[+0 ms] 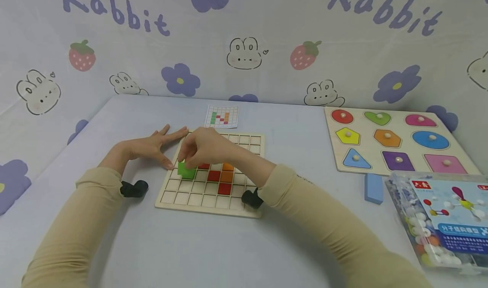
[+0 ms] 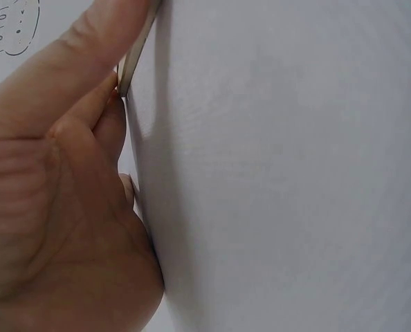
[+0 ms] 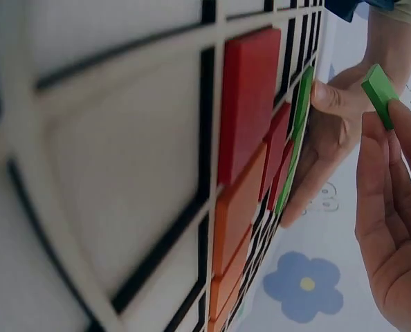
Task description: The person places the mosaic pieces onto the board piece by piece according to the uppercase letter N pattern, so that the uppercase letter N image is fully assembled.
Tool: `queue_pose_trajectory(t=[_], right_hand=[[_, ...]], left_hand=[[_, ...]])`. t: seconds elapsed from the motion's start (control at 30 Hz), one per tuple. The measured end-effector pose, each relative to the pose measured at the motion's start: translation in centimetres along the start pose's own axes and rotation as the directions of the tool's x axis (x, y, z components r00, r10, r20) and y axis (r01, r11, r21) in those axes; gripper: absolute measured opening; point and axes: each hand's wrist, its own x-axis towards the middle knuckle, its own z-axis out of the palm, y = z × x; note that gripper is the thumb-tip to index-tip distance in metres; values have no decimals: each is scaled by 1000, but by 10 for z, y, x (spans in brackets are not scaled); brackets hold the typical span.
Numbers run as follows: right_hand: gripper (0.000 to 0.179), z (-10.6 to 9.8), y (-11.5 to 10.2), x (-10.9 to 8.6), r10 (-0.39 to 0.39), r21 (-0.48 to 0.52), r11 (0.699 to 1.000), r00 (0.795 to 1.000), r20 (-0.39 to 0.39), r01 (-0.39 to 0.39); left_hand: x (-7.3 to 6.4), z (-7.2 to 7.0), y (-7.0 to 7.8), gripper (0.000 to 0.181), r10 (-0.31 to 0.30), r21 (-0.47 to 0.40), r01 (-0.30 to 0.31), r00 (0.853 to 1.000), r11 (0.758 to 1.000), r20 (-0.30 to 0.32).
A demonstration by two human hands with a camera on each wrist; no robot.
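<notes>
My right hand pinches a small green square tile between thumb and fingertips, held above the left part of a wooden grid board. In the right wrist view the tile is tilted and apart from the board. Red tiles and orange tiles lie in the grid's cells. More green tiles sit toward the board's left side, partly hidden by my right hand in the head view. My left hand has its fingers spread, with thumb and fingertips at the board's left edge.
Behind the board lies a pattern card with coloured squares. A wooden shape puzzle with knobbed pieces is at the back right. In front of it are a blue block and a clear box of molecule-model parts.
</notes>
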Motion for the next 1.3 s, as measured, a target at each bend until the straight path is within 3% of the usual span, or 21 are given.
queue_pose_trajectory(t=[0.4,0.7,1.3], right_hand=[[13,15,-5,2,45,-58,997,998,32,-43],[12,20,-3,3,53,-168,985,996,69,-40],[9,24,-3,2,52,-204,978,994,97,-31]], left_hand=[[0,0,0,120,16,0,-16,1000,1000,-2],[0,0,0,120,16,-3,-16,1000,1000,-1],[1,-1,2,120,21,10,-21,1000,1000,-6]])
